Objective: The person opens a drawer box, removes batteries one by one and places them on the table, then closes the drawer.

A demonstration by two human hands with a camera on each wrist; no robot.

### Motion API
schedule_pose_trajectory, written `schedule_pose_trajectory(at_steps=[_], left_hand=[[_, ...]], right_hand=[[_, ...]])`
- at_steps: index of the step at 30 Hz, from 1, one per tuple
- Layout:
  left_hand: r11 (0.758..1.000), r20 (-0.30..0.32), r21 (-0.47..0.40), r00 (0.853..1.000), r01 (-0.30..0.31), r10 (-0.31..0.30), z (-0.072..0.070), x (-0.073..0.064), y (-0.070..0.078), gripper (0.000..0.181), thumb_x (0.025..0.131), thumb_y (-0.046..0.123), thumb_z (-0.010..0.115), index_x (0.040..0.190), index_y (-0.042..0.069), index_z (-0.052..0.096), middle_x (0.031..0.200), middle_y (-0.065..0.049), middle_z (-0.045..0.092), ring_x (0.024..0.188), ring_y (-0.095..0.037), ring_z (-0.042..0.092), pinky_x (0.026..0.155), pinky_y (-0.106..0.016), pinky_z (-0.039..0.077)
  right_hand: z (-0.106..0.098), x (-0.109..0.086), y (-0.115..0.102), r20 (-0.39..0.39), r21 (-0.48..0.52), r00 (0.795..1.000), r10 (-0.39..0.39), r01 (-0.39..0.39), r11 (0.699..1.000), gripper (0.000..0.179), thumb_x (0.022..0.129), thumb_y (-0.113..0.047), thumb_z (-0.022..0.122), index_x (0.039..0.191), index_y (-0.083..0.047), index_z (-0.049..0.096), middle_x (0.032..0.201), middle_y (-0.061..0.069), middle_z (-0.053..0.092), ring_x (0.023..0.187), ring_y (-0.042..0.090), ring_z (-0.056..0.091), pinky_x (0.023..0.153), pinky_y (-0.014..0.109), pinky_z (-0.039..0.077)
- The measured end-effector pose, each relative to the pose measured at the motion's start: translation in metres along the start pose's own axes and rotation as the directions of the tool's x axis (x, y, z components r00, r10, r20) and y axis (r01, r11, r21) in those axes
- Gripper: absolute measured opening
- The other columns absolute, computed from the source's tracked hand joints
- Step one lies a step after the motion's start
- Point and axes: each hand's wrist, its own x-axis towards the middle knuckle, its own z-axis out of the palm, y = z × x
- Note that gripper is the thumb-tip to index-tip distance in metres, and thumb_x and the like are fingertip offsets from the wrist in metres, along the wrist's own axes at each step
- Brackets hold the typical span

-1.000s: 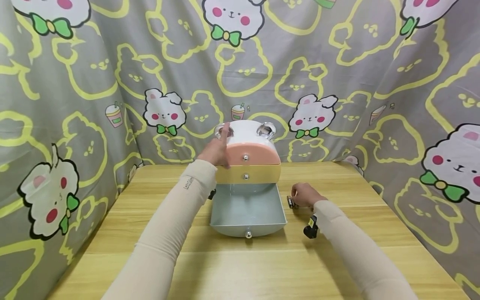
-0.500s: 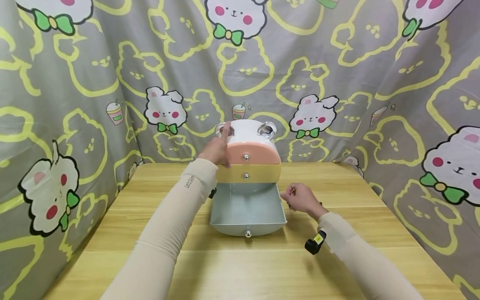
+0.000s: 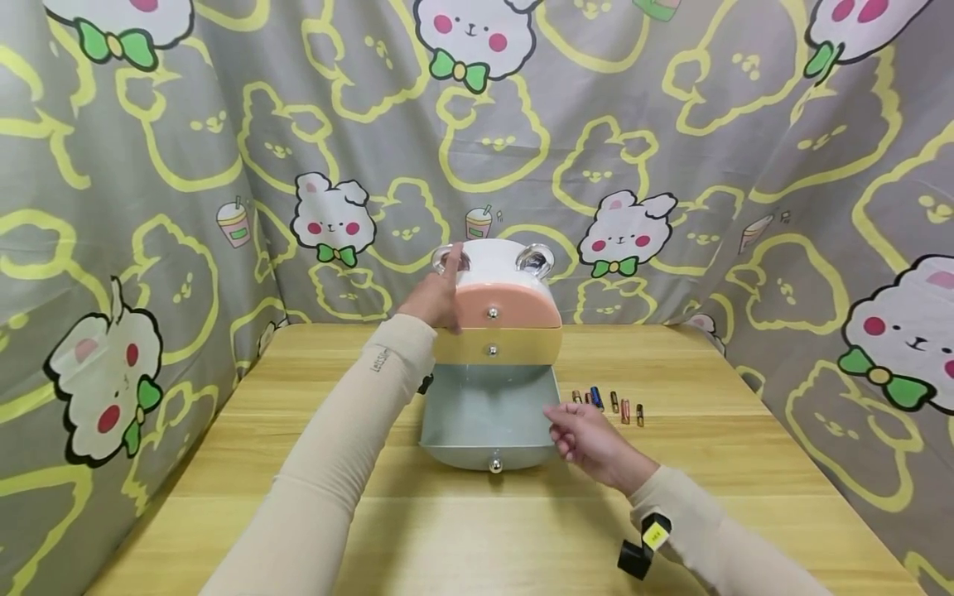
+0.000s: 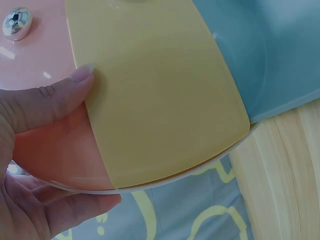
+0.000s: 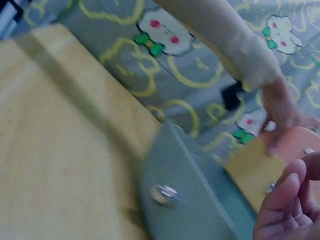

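Note:
A small tabletop drawer cabinet (image 3: 498, 261) with a white top and two silver ring ears stands on the table. Its pink drawer (image 3: 522, 306) and yellow drawer (image 3: 525, 346) are closed; the grey-blue bottom drawer (image 3: 484, 418) is pulled out. My left hand (image 3: 432, 300) grips the cabinet's left side. In the left wrist view the thumb (image 4: 62, 95) lies over the pink-yellow seam, with fingers behind the edge. At the bottom drawer's right rim is my right hand (image 3: 592, 439), fingers curled and thumb tip against the index finger; nothing shows between them in the right wrist view.
Several small batteries (image 3: 614, 401) lie on the wooden table (image 3: 671, 472), right of the open drawer. A patterned curtain (image 3: 402, 124) surrounds the table's back and sides. A round silver knob (image 3: 496, 465) juts from the bottom drawer's front.
My right hand has moved from the batteries toward me and left, to the bottom drawer's right rim, uncovering the batteries. My left hand has stayed on the cabinet.

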Motion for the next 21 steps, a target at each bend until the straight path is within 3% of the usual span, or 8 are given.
schedule_pose_trajectory(at_steps=[5,10,14,21], left_hand=[[1.000,-0.004,-0.010,1.000,0.003,-0.003,0.001,0.001,0.000,0.149,0.055,-0.006,0.090,0.151,0.033,-0.016,0.115,-0.032,0.052,0.094,-0.041,0.057,0.085,-0.046,0.050],[1.000,0.003,-0.013,1.000,0.004,-0.004,0.000,0.002,0.000,0.150,0.055,-0.006,0.090,0.151,0.034,-0.019,0.117,-0.033,0.052,0.097,-0.041,0.057,0.087,-0.047,0.049],[1.000,-0.004,-0.010,1.000,0.006,-0.006,0.000,0.003,-0.001,0.151,0.054,-0.005,0.090,0.151,0.034,-0.018,0.116,-0.032,0.053,0.097,-0.041,0.058,0.088,-0.047,0.049],[1.000,0.001,0.003,1.000,-0.006,0.006,0.001,0.002,-0.002,0.150,0.055,-0.005,0.090,0.151,0.033,-0.018,0.114,-0.031,0.055,0.096,-0.040,0.058,0.089,-0.047,0.049]], right_hand=[[0.017,-0.009,0.020,0.130,0.110,0.984,0.118,-0.133,0.985,0.021,0.098,-0.029,0.055,0.091,-0.009,0.057,0.076,-0.004,0.060,0.062,0.004,0.053,0.056,0.015,0.045],[0.035,-0.009,0.044,0.184,0.131,0.955,0.232,-0.258,0.957,0.030,0.099,-0.029,0.052,0.104,0.000,0.056,0.087,0.005,0.065,0.075,0.012,0.061,0.070,0.020,0.052],[0.048,-0.002,0.059,0.170,0.148,0.943,0.287,-0.313,0.938,0.039,0.101,-0.030,0.049,0.114,0.007,0.050,0.096,0.012,0.063,0.084,0.018,0.062,0.081,0.025,0.052],[0.061,0.015,0.070,0.076,0.257,0.959,0.274,-0.284,0.924,0.037,0.103,-0.024,0.045,0.119,0.009,0.043,0.104,0.018,0.063,0.090,0.021,0.063,0.089,0.030,0.051]])
